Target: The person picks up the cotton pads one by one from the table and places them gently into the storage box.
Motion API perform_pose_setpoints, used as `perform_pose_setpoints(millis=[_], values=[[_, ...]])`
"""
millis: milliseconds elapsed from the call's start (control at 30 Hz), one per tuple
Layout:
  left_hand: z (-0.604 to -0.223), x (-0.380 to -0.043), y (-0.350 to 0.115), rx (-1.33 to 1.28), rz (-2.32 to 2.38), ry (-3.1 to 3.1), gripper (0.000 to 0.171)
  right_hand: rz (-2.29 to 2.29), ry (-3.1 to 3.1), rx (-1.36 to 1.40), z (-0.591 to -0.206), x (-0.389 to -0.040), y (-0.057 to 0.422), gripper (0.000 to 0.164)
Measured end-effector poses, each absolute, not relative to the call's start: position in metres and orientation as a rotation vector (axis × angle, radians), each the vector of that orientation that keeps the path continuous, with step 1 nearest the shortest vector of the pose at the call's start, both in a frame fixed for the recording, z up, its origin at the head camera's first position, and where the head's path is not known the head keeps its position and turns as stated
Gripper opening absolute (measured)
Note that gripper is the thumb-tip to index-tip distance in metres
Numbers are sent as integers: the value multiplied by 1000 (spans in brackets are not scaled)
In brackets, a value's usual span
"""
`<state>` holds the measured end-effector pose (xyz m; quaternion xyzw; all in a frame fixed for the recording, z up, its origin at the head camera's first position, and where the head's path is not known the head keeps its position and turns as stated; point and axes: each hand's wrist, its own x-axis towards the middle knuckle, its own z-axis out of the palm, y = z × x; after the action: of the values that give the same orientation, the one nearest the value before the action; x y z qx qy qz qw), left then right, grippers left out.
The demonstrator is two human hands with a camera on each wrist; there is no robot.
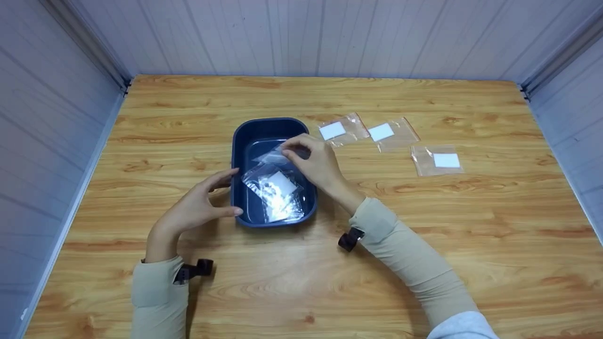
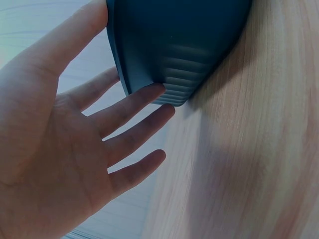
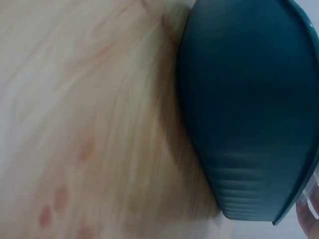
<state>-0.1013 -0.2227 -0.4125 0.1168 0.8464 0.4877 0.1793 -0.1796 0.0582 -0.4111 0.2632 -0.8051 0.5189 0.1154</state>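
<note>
A dark blue plastic bin [image 1: 238, 136] stands on the table, with several clear zip bags [image 1: 278, 200] bearing white labels inside. My left hand [image 1: 200, 202] rests against the bin's left side, thumb tip at the rim. In the left wrist view, its straight, spread fingers [image 2: 134, 109] lie along the bin's ribbed outer wall [image 2: 184, 64]. Over the bin's right part, my right hand [image 1: 313, 162] pinches a clear zip bag [image 1: 272, 157] between thumb and fingertips. Only a bit of my right fingers [image 3: 309, 219] shows beyond the bin in the right wrist view.
To the right of the bin, three labelled zip bags lie flat on the wooden table: one near the rim [image 1: 348, 128], a second bag [image 1: 400, 133] beside it, and a third bag [image 1: 424, 162] farther right. Pale panel walls [image 1: 320, 37] enclose the table's back and sides.
</note>
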Motion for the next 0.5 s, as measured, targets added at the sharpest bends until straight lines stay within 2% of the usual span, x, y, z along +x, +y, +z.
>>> perform_pose_setpoints(millis=[267,500], values=[[-411,-100,-222,303,1369,2388,91,1483,-2412,841,-414,-174,55,12],[-411,-100,-222,303,1353,2400,91,1504,-2437,874,-412,-171,54,19]])
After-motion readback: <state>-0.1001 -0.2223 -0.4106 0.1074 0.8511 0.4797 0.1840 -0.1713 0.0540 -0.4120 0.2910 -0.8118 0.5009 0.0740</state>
